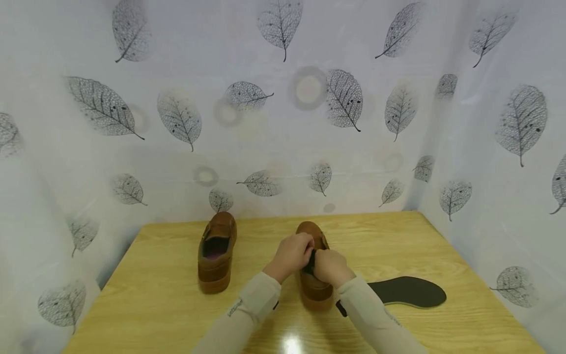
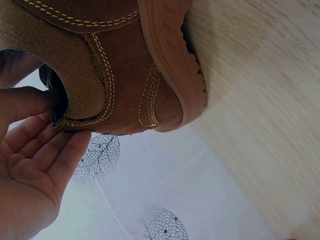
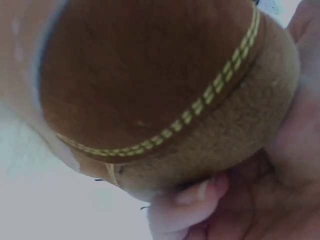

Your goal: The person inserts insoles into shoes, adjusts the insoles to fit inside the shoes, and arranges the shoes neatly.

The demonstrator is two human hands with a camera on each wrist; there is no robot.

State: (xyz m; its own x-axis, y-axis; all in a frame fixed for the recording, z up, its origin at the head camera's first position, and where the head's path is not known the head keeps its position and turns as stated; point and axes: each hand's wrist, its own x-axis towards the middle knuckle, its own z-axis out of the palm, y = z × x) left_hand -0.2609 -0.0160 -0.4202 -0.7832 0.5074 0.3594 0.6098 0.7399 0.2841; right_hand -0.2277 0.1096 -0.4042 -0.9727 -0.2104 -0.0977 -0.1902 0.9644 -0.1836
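A brown suede loafer (image 1: 317,291) with yellow stitching stands on the wooden table, its toe toward the back curtain. My left hand (image 1: 289,255) is at the left of its opening. The left wrist view shows its thumb inside and its fingers outside, pinching the edge near the shoe's tongue (image 2: 60,107). On the opposite side, my right hand (image 1: 332,267) grips the collar (image 3: 210,145) with curled fingers. The hands hide most of the shoe's inside. Right of it lies a dark insole (image 1: 404,291), partly behind the right forearm.
A matching brown loafer (image 1: 216,255) stands at the left, toe also to the back. The wooden table (image 1: 155,305) is bounded at the back and sides by a white leaf-print curtain (image 1: 283,142).
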